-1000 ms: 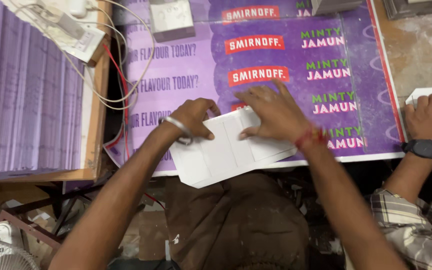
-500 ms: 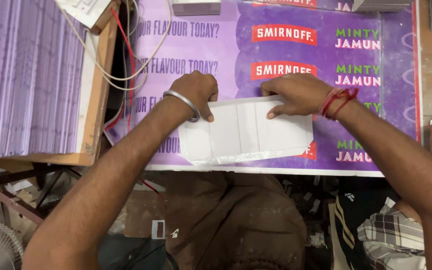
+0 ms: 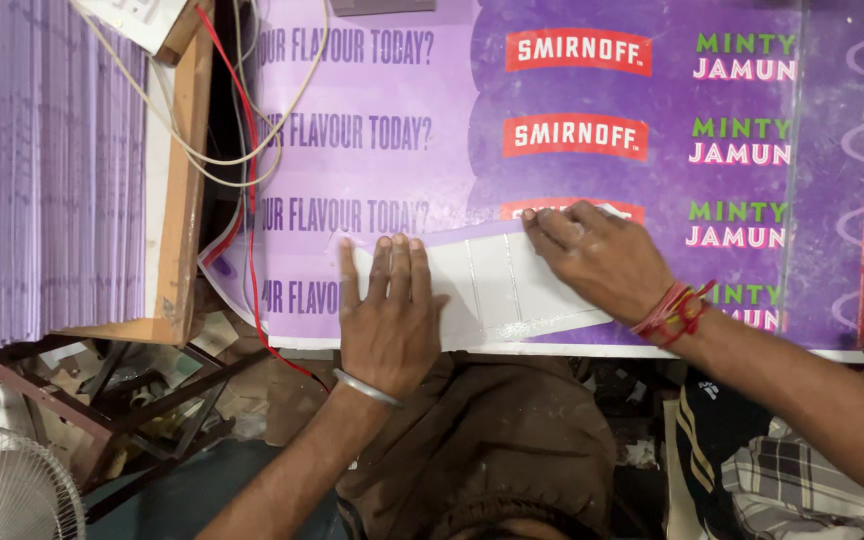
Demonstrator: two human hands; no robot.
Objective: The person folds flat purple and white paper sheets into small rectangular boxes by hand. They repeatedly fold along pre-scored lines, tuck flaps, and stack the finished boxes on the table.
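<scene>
A large purple printed sheet [image 3: 592, 150] covers the worktable. On its near edge lies a white creased card [image 3: 497, 290], flat. Stacked purple sheets [image 3: 42, 170] stand at far left. The left hand [image 3: 389, 315] presses palm-down on the card's left part, fingers extended together. The right hand [image 3: 597, 258] lies flat, fingers slightly spread, on the card's upper right edge.
</scene>
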